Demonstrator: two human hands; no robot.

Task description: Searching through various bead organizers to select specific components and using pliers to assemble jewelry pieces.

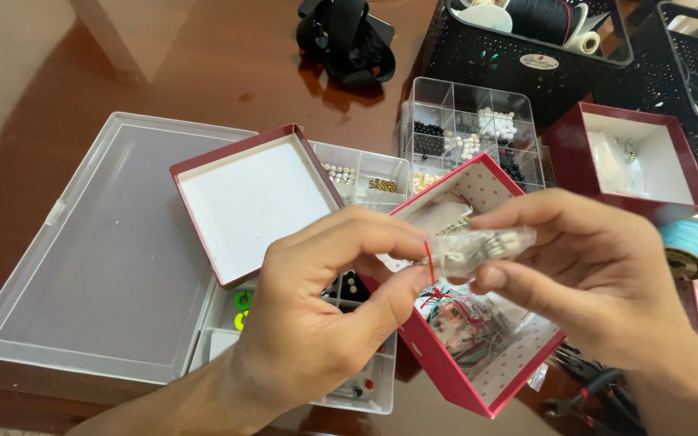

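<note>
Both hands (446, 299) around small clear bag (478, 246)

I am sitting at a polished brown wooden table (203, 73), looking like a home craft corner set up for bead and jewellery work. Clear plastic compartment boxes (478, 129) are holding sorted black, white and gold beads. Red gift boxes (252, 202) with white linings are lying open around me. Black perforated baskets (510, 56) are keeping spools of dark cord; a turquoise thread spool (688, 242) is standing at the right edge. Pliers (591, 387) are lying by the near edge. A flat clear lid (107, 242) is resting on the left.
</note>
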